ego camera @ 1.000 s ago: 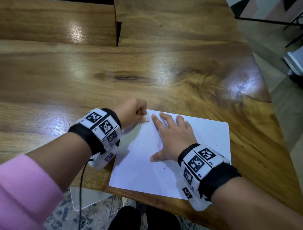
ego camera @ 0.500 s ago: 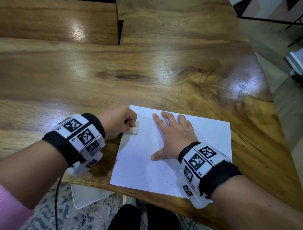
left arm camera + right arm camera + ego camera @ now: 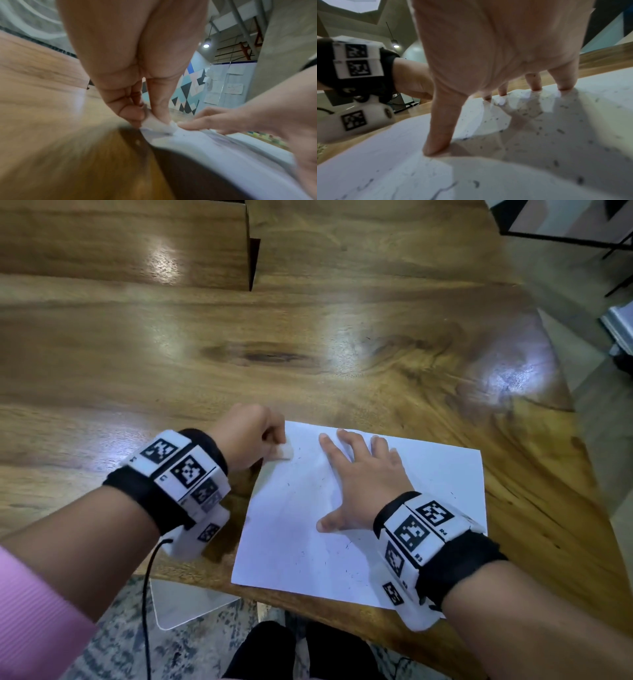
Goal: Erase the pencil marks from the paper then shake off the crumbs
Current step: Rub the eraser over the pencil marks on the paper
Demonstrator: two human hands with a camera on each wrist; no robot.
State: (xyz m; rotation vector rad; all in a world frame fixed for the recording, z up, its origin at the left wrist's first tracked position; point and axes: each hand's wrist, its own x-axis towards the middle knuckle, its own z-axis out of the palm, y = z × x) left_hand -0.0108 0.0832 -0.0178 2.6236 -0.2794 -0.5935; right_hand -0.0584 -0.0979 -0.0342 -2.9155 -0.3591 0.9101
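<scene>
A white sheet of paper (image 3: pixel 428 525) lies on the wooden table (image 3: pixel 308 354) near its front edge, dotted with dark eraser crumbs (image 3: pixel 559 130) and faint pencil marks (image 3: pixel 443 189). My left hand (image 3: pixel 251 436) pinches a small white eraser (image 3: pixel 283 453) and holds it against the paper's far left corner; in the left wrist view the eraser (image 3: pixel 164 125) touches the paper's edge. My right hand (image 3: pixel 363 481) lies flat on the sheet with fingers spread, and its thumb (image 3: pixel 440 136) and fingertips press the paper down.
The table's front edge runs just below the paper, with patterned floor (image 3: pixel 113 645) and a pale flat object (image 3: pixel 185 604) beneath it. A raised wooden block (image 3: pixel 137 244) sits at the table's back left. The table's right edge curves close to the paper.
My left hand with the eraser pulled back toward the paper's left edge, then moved forward again to the far left corner. The right hand has stayed put on the sheet.
</scene>
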